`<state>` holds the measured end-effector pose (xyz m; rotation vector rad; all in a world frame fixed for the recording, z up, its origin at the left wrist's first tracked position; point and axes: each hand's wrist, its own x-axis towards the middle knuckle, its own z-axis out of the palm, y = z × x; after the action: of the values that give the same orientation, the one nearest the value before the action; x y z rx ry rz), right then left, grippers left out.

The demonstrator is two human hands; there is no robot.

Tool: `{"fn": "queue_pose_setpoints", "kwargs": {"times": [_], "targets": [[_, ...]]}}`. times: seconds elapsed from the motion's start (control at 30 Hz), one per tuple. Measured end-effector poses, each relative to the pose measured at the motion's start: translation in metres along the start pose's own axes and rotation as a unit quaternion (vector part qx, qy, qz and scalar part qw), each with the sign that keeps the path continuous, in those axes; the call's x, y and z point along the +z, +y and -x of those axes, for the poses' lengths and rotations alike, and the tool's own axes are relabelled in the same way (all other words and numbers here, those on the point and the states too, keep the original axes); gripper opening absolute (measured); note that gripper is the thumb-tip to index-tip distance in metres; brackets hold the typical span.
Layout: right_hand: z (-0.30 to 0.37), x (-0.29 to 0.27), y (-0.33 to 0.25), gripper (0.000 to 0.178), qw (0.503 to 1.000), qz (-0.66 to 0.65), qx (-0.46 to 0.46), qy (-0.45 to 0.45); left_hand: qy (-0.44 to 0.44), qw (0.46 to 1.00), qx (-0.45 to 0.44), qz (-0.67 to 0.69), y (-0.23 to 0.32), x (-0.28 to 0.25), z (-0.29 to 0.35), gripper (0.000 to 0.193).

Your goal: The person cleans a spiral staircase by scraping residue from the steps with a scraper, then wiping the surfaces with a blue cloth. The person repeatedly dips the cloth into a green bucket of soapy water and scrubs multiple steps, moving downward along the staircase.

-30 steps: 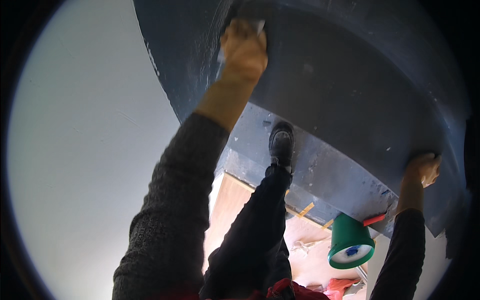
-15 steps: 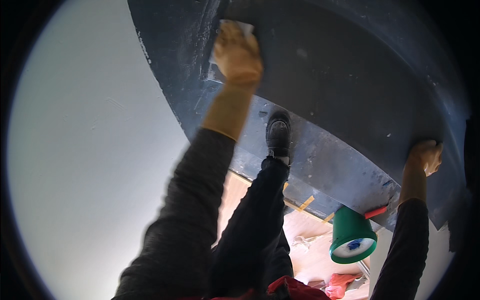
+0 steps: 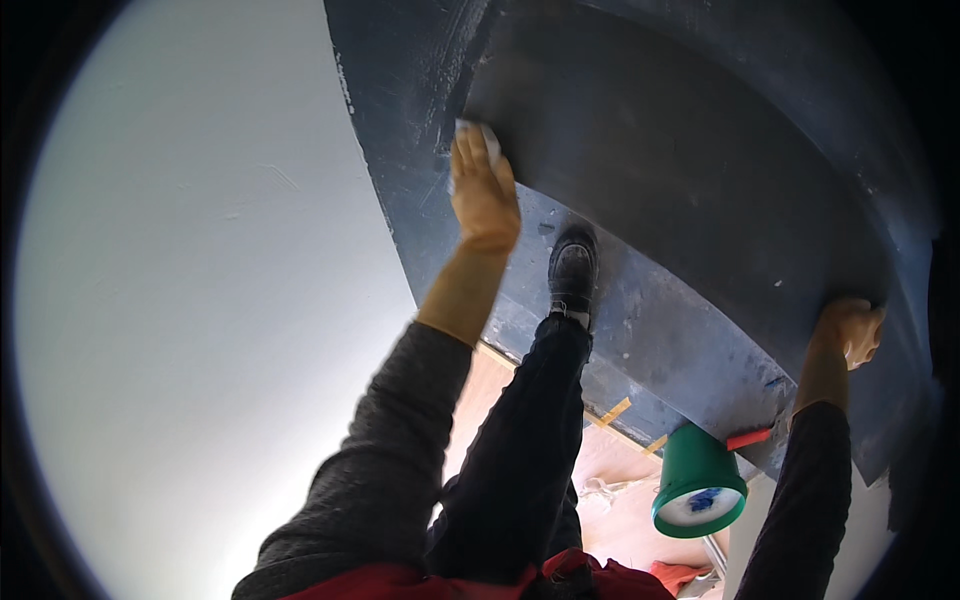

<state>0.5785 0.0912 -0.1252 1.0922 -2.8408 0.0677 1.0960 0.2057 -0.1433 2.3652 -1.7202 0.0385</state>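
My left hand presses a thin white pad, perhaps a folded sheet or cloth, against the dark grey curved step. Its fingers lie nearly straight over the pad, whose exact kind I cannot make out. At the right end of that step my right hand rests with its fingers curled. A pale spot shows by the fingers, but what they hold, if anything, is hidden. White scuffs and smears mark the dark surface near my left hand.
My black shoe stands on the lower grey step. A green bucket with white and blue inside is at the lower right, beside a red strip. A white wall curves along the left. Yellow tape crosses the step's edge.
My left hand has slid the white pad toward me, down to the near edge of the upper step. My right hand stays in the same place. The view has shifted slightly.
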Motion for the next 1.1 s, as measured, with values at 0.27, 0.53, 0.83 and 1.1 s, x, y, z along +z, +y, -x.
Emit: {"fn": "queue_pose_setpoints", "kwargs": {"times": [0.27, 0.53, 0.83, 1.1], "targets": [[0.002, -0.002, -0.002, 0.054, 1.0, 0.002, 0.012, -0.022, -0.095, 0.99, 0.033, -0.104, -0.009, -0.019, 0.018, 0.049], [0.008, -0.009, -0.005, 0.052, 0.999, 0.024, -0.003, -0.021, -0.191, 0.96, -0.205, -0.001, -0.008, -0.045, 0.024, 0.043], [0.008, -0.009, -0.006, 0.051, 1.0, 0.007, 0.011, -0.012, 0.049, 0.998, 0.037, -0.034, 0.077, -0.003, -0.118, 0.054], [0.007, -0.01, -0.006, 0.051, 0.999, 0.018, 0.017, -0.032, 0.221, 0.904, 0.276, -0.239, 0.11, 0.023, -0.138, 0.049]]}}
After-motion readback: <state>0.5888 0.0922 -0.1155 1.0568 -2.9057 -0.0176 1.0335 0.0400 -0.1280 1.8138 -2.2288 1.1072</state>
